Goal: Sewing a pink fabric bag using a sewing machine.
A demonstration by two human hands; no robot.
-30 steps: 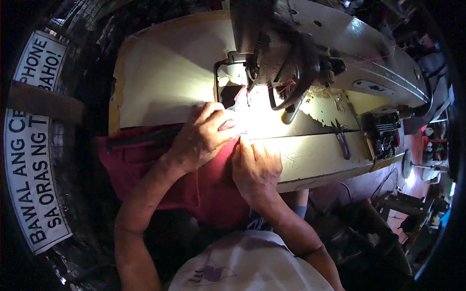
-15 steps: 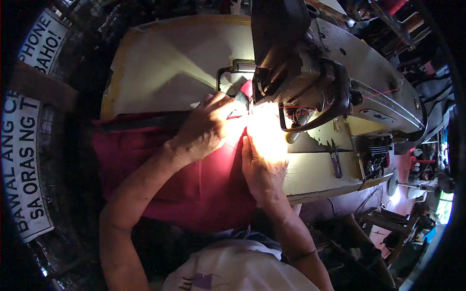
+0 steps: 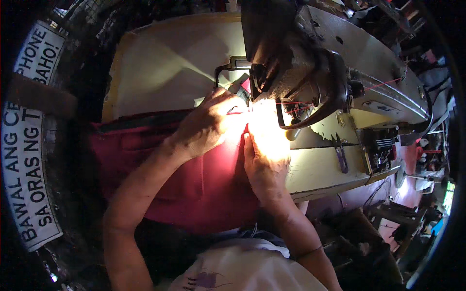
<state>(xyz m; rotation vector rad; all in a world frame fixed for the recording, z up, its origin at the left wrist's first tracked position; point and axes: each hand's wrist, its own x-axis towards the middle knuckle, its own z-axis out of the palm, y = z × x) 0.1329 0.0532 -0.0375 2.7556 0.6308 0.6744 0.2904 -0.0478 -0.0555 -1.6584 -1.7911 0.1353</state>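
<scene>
A dark red cloth with a dark strip along its far edge lies on the sewing machine table and hangs over my lap. My left hand is closed on its far edge, just left of the needle area, fingers pinched together. Close to the needle, my right hand lies on the cloth's right side with the thumb stretched out; glare washes out its other fingertips. The sewing machine stands over the work, red thread running to it. A small bright red and grey piece shows beside the needle.
Thread snips lie on the pale table, right of my right hand. A dark bent metal bar stands beyond my left hand. A dark tray of small items sits at the right. White signs hang at the left.
The whole view has shifted slightly, with the machine a little further left in the picture. Both hands keep nearly the same hold and place on the cloth.
</scene>
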